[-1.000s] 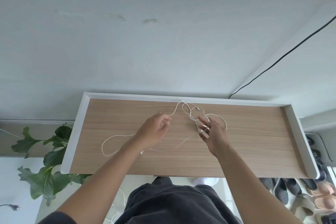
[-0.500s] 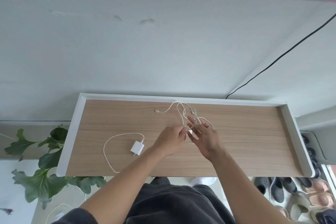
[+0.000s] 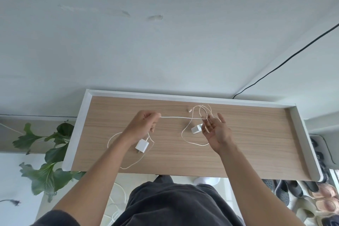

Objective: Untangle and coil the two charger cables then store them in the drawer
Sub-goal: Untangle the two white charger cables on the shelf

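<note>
Your left grip (image 3: 141, 126) pinches a taut cable (image 3: 179, 117), right grip (image 3: 218, 132) open beside the tangle (image 3: 203, 110); plant (image 3: 49, 154) left, shoes (image 3: 326, 196) right.

You're in a home, prob. an entry or living area: shoes and slippers (image 3: 326, 194) sit in rows at lower right, and a leafy houseplant (image 3: 47, 154) stands at left beside the pulled-out drawer (image 3: 73, 134). The drawer has a wood-look bottom w/ white sides, i.e. household furniture, and a black cord (image 3: 286, 60) runs across the scuffed white surface (image 3: 165, 51) behind it.
</note>
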A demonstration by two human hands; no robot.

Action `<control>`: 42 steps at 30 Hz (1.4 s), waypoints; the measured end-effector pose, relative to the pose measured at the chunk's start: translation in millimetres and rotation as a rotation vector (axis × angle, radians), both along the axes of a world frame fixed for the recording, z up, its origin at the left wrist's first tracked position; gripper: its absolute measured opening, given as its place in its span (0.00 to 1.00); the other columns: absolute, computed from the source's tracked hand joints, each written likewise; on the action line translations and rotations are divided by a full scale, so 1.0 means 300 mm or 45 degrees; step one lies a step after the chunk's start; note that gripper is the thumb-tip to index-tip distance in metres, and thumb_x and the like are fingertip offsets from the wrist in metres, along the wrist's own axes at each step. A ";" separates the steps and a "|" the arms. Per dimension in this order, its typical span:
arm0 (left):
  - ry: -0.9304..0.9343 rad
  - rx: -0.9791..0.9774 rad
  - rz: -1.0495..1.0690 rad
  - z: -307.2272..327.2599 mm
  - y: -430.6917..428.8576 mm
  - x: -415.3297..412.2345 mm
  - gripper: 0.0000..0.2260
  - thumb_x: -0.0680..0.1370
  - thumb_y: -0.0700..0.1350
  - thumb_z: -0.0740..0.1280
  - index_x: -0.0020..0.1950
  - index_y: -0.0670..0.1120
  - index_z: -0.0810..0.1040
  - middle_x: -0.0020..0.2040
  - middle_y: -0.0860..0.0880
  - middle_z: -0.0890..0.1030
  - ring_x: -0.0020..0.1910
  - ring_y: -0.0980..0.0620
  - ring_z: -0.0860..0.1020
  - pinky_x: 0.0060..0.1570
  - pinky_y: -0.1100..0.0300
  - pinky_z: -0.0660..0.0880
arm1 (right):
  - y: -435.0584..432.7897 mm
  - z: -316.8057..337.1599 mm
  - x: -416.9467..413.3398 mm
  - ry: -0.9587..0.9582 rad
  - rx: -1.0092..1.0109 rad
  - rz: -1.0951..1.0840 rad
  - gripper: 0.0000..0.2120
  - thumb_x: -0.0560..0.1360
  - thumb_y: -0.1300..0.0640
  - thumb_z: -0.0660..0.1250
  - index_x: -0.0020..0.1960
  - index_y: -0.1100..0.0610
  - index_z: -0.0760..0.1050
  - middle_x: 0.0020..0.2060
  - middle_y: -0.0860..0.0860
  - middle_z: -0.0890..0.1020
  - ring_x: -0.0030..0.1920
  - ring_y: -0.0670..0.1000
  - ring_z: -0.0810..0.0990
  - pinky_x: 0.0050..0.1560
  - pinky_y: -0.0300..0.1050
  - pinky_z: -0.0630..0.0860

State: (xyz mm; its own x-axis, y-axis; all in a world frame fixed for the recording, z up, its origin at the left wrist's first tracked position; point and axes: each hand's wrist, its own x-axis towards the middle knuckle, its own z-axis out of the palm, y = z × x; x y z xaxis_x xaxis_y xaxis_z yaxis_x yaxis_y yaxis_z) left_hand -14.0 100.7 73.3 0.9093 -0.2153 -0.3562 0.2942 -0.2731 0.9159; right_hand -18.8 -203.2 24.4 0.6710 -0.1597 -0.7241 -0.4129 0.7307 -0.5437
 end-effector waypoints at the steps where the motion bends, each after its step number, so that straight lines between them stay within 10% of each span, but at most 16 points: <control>1: -0.016 -0.043 0.045 0.007 0.009 0.001 0.21 0.83 0.48 0.63 0.31 0.50 0.60 0.31 0.44 0.60 0.33 0.46 0.63 0.42 0.47 0.72 | 0.004 0.002 0.007 0.004 -0.006 -0.028 0.29 0.84 0.70 0.68 0.79 0.48 0.65 0.59 0.58 0.86 0.47 0.53 0.88 0.49 0.51 0.81; 7: -0.039 -0.348 0.273 0.044 0.075 0.007 0.20 0.74 0.49 0.67 0.27 0.55 0.60 0.27 0.53 0.58 0.30 0.49 0.58 0.34 0.54 0.69 | -0.034 -0.001 0.038 0.040 -0.054 -0.204 0.27 0.85 0.69 0.68 0.77 0.48 0.67 0.57 0.59 0.85 0.46 0.53 0.85 0.37 0.44 0.85; 12: -0.076 0.253 0.275 -0.039 0.161 0.040 0.17 0.85 0.50 0.63 0.37 0.48 0.74 0.31 0.56 0.73 0.34 0.48 0.72 0.45 0.51 0.78 | -0.070 0.014 0.022 0.020 -0.123 -0.113 0.31 0.83 0.68 0.72 0.81 0.51 0.68 0.52 0.58 0.92 0.56 0.58 0.87 0.45 0.43 0.88; 15: -0.077 0.574 0.229 -0.124 0.155 0.025 0.10 0.88 0.47 0.62 0.64 0.50 0.82 0.56 0.52 0.86 0.56 0.47 0.84 0.58 0.51 0.78 | -0.052 0.016 0.011 -0.019 -0.196 0.011 0.32 0.82 0.66 0.74 0.82 0.51 0.68 0.68 0.60 0.87 0.51 0.56 0.87 0.51 0.46 0.89; 18: -0.342 0.726 0.164 -0.147 0.064 0.007 0.16 0.88 0.46 0.65 0.75 0.43 0.76 0.71 0.43 0.79 0.72 0.43 0.77 0.74 0.50 0.71 | -0.014 0.022 -0.005 -0.042 -0.282 0.148 0.36 0.82 0.63 0.76 0.84 0.51 0.63 0.58 0.54 0.91 0.49 0.53 0.88 0.56 0.48 0.86; 23: -0.277 0.522 -0.274 -0.068 -0.171 -0.048 0.19 0.90 0.55 0.59 0.74 0.44 0.77 0.69 0.48 0.84 0.68 0.50 0.82 0.70 0.51 0.76 | 0.063 0.021 -0.043 -0.005 -0.371 0.290 0.34 0.81 0.55 0.78 0.83 0.52 0.68 0.59 0.44 0.91 0.54 0.47 0.90 0.55 0.47 0.81; 29: -0.055 0.407 -0.530 -0.075 -0.264 -0.095 0.16 0.91 0.53 0.56 0.53 0.51 0.81 0.37 0.57 0.78 0.34 0.52 0.75 0.39 0.54 0.70 | 0.062 0.000 -0.060 0.030 -0.367 0.295 0.38 0.78 0.53 0.82 0.83 0.54 0.70 0.59 0.44 0.91 0.54 0.47 0.88 0.53 0.46 0.81; 36: 0.058 0.107 -0.681 -0.018 -0.147 -0.043 0.16 0.90 0.57 0.58 0.49 0.52 0.79 0.41 0.45 0.74 0.40 0.51 0.72 0.51 0.51 0.73 | -0.001 -0.030 -0.062 0.077 -0.250 0.234 0.15 0.84 0.59 0.74 0.70 0.57 0.81 0.67 0.51 0.88 0.48 0.47 0.84 0.51 0.45 0.80; 42: 0.180 0.030 -0.786 0.041 -0.049 -0.016 0.15 0.92 0.48 0.59 0.50 0.43 0.78 0.41 0.60 0.77 0.42 0.52 0.73 0.63 0.46 0.81 | -0.047 -0.057 -0.061 0.122 -0.229 0.137 0.25 0.83 0.60 0.74 0.79 0.55 0.75 0.60 0.50 0.91 0.43 0.46 0.87 0.48 0.45 0.82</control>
State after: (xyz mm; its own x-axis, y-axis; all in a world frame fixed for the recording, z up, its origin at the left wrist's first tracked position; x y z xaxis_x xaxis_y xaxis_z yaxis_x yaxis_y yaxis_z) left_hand -18.8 85.9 85.5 0.5637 -0.6759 -0.4748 0.1938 -0.4506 0.8715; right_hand -37.1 -217.3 7.3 0.6208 -0.2231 -0.7516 -0.5391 0.5746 -0.6158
